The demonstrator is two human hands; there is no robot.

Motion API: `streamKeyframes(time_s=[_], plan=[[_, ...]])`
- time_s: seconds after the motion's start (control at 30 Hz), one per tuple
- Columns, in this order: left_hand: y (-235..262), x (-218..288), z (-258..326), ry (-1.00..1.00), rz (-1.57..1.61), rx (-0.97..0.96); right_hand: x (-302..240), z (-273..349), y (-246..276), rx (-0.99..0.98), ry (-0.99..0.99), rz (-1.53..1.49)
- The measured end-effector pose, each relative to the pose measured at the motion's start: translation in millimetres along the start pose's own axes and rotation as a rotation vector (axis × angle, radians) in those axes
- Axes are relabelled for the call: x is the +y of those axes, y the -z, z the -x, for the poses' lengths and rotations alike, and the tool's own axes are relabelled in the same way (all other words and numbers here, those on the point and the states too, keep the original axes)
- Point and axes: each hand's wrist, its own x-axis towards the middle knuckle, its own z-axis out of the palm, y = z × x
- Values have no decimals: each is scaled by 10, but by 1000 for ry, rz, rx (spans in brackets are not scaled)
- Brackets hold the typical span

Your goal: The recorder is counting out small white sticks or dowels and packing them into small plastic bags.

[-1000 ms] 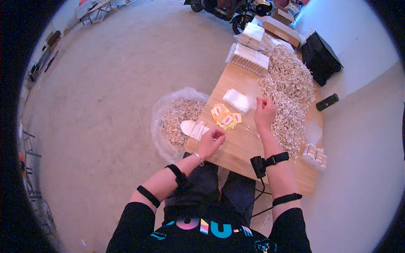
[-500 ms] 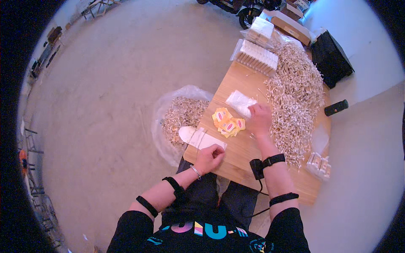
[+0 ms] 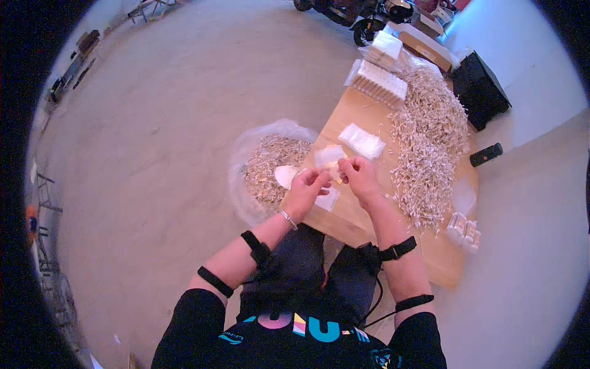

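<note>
On the floor at left a clear bag of wooden sticks (image 3: pixel 270 166) rests against the wooden table (image 3: pixel 369 215). Above the table's near left edge, left hand (image 3: pixel 306 187) and right hand (image 3: pixel 357 175) both pinch a small clear plastic pouch (image 3: pixel 332 161). It looks light, limp and slippery, best held by its edges. Far right lies a loose stick heap (image 3: pixel 427 141).

- Just one view here: a head-worn fisheye cam, looking pretty much straight down over the wearer's own chest and lap.
- Forearms come in from the bottom edge, and the left hand (image 3: pixel 305 187) and right hand (image 3: pixel 358 174) meet near the picture's centre, at a moderate distance from the lens.
- The wooden table (image 3: pixel 369 215) sits right of centre and runs diagonally toward the upper right; its straight edges bow with the lens.
- The concrete floor (image 3: pixel 153 135) fills the whole left half, getting far and tiny toward the rim.
- Dark round vignette at the corners. No second view, so nothing overlaps.
</note>
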Motion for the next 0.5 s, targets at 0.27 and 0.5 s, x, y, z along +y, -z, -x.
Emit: streamKeyframes(time_s=[0.27, 0.5], plan=[[102, 82, 69, -27, 48, 189, 56, 353, -272, -32, 36, -304], [6, 32, 120, -59, 106, 216, 171, 313, -264, 37, 33, -205]])
